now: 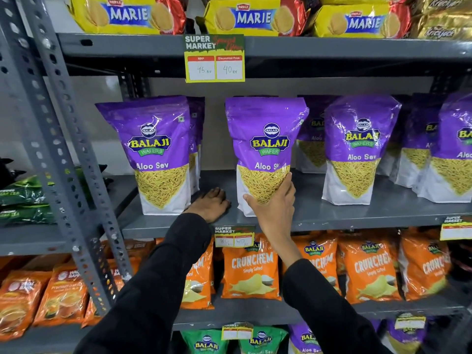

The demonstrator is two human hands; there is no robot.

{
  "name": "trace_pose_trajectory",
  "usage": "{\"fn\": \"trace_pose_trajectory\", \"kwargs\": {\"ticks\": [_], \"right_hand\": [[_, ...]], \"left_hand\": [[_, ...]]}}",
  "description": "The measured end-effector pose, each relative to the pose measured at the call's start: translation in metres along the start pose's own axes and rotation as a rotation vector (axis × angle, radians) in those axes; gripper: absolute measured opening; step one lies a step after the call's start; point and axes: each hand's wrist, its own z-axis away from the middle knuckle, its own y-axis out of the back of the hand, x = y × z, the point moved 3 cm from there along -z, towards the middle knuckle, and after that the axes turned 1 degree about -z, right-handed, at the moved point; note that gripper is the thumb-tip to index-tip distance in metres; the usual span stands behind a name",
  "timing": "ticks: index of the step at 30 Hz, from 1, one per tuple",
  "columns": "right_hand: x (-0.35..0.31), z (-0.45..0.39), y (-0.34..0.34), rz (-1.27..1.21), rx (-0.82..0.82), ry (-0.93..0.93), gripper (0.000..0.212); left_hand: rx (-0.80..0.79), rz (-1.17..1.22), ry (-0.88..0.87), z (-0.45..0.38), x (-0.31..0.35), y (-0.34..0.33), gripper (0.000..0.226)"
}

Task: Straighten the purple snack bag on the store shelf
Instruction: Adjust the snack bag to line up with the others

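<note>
A purple Balaji Aloo Sev snack bag (265, 139) stands upright near the middle of the grey metal shelf (357, 213). My right hand (274, 203) grips its lower front, thumb on the left side and fingers wrapped up the right edge. My left hand (210, 203) rests flat, palm down, on the bare shelf between this bag and another purple bag (155, 149) to the left. The held bag's bottom corner is hidden behind my right hand.
More purple Aloo Sev bags (357, 149) stand to the right, some behind. A price tag (214, 60) hangs from the shelf above, under yellow Marie biscuit packs (252, 19). Orange Crunchem bags (251, 269) fill the shelf below. A perforated grey upright (58, 139) stands at the left.
</note>
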Motion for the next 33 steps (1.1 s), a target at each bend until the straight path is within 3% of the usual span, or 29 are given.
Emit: {"fn": "trace_pose_trajectory", "kwargs": {"ticks": [13, 23, 25, 33], "right_hand": [[-0.002, -0.018, -0.013, 0.042, -0.066, 0.018, 0.130], [0.005, -0.010, -0.018, 0.057, -0.054, 0.012, 0.128], [-0.006, -0.019, -0.004, 0.049, -0.024, 0.055, 0.128], [0.002, -0.015, -0.012, 0.053, -0.041, 0.048, 0.126]], "left_hand": [[0.054, 0.070, 0.020, -0.002, 0.002, -0.002, 0.061], [0.002, -0.001, -0.005, 0.002, 0.001, -0.012, 0.060], [0.084, -0.065, -0.023, -0.002, 0.007, 0.010, 0.058], [0.072, -0.100, -0.033, -0.002, 0.002, -0.004, 0.056]]}}
